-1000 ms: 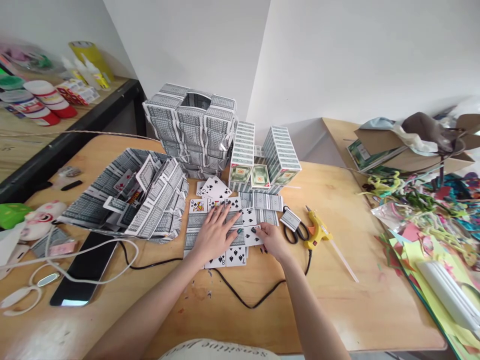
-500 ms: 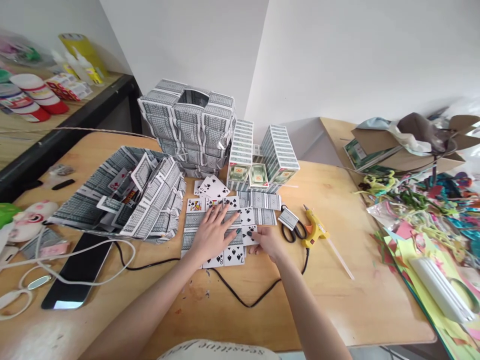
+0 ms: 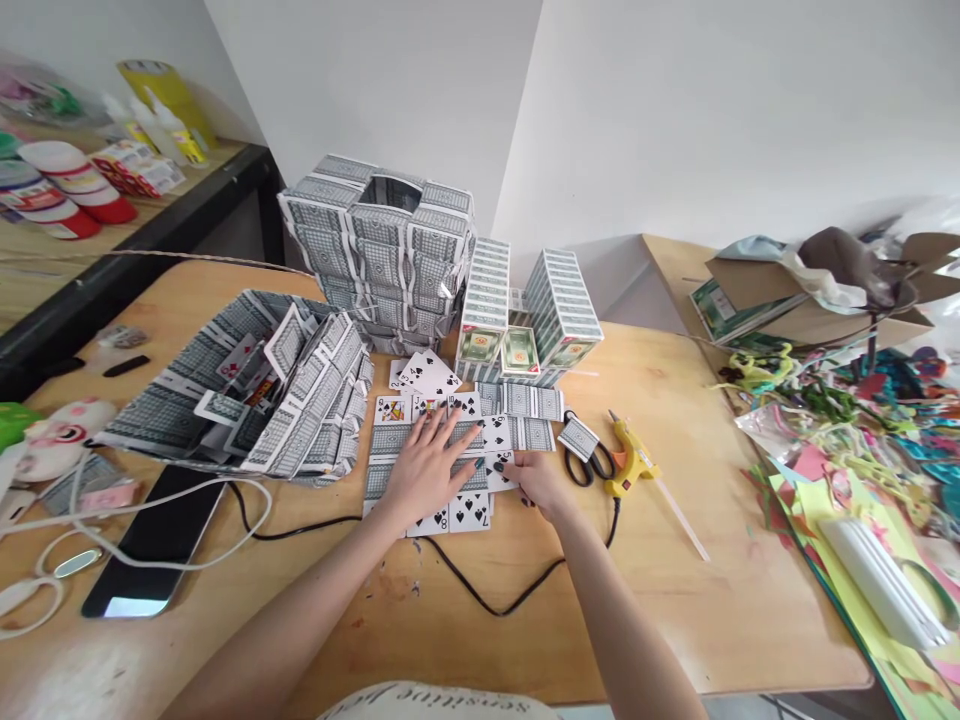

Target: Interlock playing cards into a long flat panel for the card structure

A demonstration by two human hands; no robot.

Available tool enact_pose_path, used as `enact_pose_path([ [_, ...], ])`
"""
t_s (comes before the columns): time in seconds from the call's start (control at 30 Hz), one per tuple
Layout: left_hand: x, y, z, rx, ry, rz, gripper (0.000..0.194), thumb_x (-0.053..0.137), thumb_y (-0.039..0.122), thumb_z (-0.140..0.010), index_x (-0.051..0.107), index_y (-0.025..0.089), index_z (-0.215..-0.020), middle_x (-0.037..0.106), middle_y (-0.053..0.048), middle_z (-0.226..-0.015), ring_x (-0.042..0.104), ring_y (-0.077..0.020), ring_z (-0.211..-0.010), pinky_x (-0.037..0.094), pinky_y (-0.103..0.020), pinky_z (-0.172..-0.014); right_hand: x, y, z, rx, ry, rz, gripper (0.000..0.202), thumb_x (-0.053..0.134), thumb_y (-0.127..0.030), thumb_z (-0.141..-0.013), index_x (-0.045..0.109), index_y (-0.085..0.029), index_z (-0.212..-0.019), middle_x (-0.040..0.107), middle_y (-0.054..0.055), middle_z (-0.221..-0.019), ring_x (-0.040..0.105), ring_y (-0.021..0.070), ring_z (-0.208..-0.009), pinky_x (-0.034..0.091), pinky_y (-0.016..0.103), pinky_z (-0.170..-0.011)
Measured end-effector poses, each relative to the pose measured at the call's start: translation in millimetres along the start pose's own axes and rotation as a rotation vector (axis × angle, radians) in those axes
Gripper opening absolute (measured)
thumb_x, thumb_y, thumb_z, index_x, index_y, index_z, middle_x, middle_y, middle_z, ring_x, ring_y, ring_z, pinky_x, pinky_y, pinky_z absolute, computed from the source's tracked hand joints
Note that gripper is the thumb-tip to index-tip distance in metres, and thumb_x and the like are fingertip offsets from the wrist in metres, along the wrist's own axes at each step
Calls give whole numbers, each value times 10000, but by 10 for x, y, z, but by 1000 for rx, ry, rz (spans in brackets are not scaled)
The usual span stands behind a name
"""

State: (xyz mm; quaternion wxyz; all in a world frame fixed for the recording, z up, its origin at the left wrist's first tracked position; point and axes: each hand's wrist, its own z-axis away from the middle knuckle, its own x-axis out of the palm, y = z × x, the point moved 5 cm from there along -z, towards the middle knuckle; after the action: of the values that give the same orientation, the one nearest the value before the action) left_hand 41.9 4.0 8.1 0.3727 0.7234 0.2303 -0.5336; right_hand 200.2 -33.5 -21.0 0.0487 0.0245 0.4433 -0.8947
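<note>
My left hand (image 3: 429,468) lies flat with fingers spread on a sheet of joined playing cards (image 3: 386,440), some face down and some showing spades. At the sheet's right edge, my right hand (image 3: 538,482) pinches the five of spades (image 3: 498,474) between thumb and fingers. Just above that card is the six of spades (image 3: 496,434). Face-down cards (image 3: 532,402) lie to the upper right. A few loose spades (image 3: 429,374) fan out behind the sheet. My left palm hides the middle of the sheet.
A box built of cards (image 3: 382,250) and stacked card packs (image 3: 484,300) stand behind. To the left are an open card basket (image 3: 247,390) and a phone (image 3: 154,540). Scissors (image 3: 589,465) and a yellow glue gun (image 3: 630,460) lie right; its black cord (image 3: 499,610) loops in front.
The fingers of my right hand have shifted slightly at the five of spades. My left hand stays pressed on the sheet. The view has moved a little.
</note>
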Motion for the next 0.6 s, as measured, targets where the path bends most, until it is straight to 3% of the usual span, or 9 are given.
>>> enact_pose_path([
  [0.27,15,-7,3,3,0,8,539,302,542,-869,245,361,-1374,172,46,-1476,122,-268,-1354,134,-495,-1096,-2,34,-28,9,-8,29,179,586,-320,-659,534,-191,-547,607,-1,-471,301,56,-275,210,196,-271],
  [0.6,11,-3,5,-1,-9,12,531,309,530,-872,256,355,-1371,176,30,-1477,132,-263,-1353,140,-490,-1096,0,10,-17,16,-15,37,191,571,-305,-671,521,-202,-519,641,24,-514,287,61,-269,192,213,-276],
])
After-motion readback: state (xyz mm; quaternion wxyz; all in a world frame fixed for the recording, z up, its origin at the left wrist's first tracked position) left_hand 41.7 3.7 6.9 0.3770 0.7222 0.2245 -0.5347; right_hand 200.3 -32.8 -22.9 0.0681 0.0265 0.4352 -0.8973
